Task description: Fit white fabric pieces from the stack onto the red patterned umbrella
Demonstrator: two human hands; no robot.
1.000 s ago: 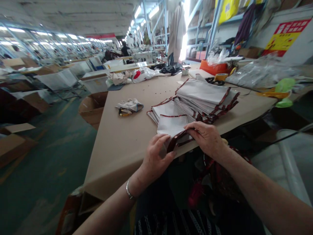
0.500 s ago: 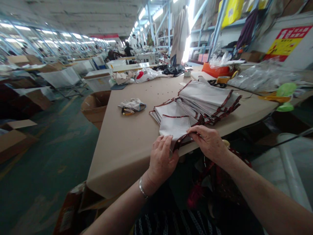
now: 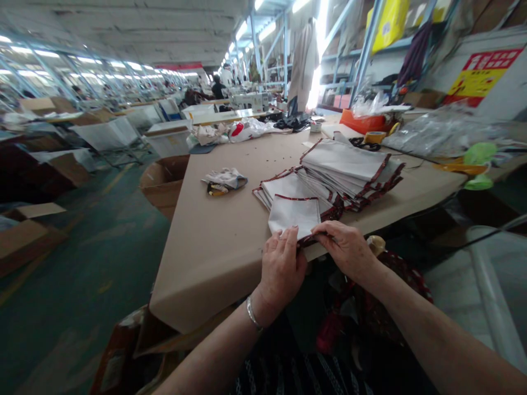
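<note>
A white fabric piece (image 3: 294,215) with dark red patterned edging lies at the table's near edge, partly over the stacks. My left hand (image 3: 282,266), with a silver bracelet at the wrist, grips its near edge, fingers on top and thumb toward the rim. Pinched in my right hand (image 3: 346,248) is the right end of that same dark red edge. Just beyond lies a fanned pile of similar white pieces (image 3: 284,185). A taller stack of white pieces (image 3: 346,159) with the same trim rests to its right.
The brown-covered table (image 3: 218,230) carries a pair of work gloves (image 3: 224,180) on the left. Clear plastic bags (image 3: 444,129) and an orange bin (image 3: 360,122) are at the back right. A cardboard box (image 3: 164,184) stands beside the table on the left.
The near edge of the fabric piece, raised and folded earlier, now lies flatter and straighter between my hands. My left hand has shifted slightly right, and my right hand slightly left and down.
</note>
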